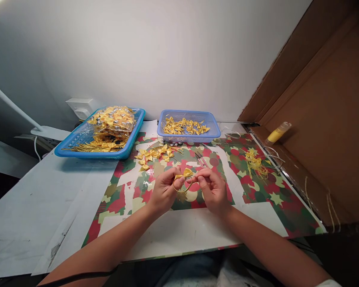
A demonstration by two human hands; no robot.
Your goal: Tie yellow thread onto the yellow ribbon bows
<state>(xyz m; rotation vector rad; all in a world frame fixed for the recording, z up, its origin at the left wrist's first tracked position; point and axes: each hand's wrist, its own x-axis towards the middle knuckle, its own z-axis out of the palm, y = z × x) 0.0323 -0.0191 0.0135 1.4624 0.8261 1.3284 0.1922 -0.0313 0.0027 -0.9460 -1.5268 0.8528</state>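
Note:
Above the middle of the patterned table covering, my left hand point(164, 190) pinches a yellow ribbon bow point(186, 172) between thumb and fingers. A thin gold cord loop point(184, 191) hangs under the bow. My right hand point(214, 190) is closed in a pinch at the right side of the bow, with thumb and forefinger on a cord end that is too fine to see clearly. Just beyond my hands lie several loose yellow bows point(149, 154) with gold cords. Thread snips point(201, 160) rest behind my right hand.
A blue basket point(86, 154) at the left holds bagged and loose bows; a paler blue basket point(188, 138) behind holds more. Silver bells point(179, 143) lie before it. Yellow thread scraps point(256, 165) and a yellow tube-like spool point(277, 133) are at right, by a cardboard wall point(323, 103).

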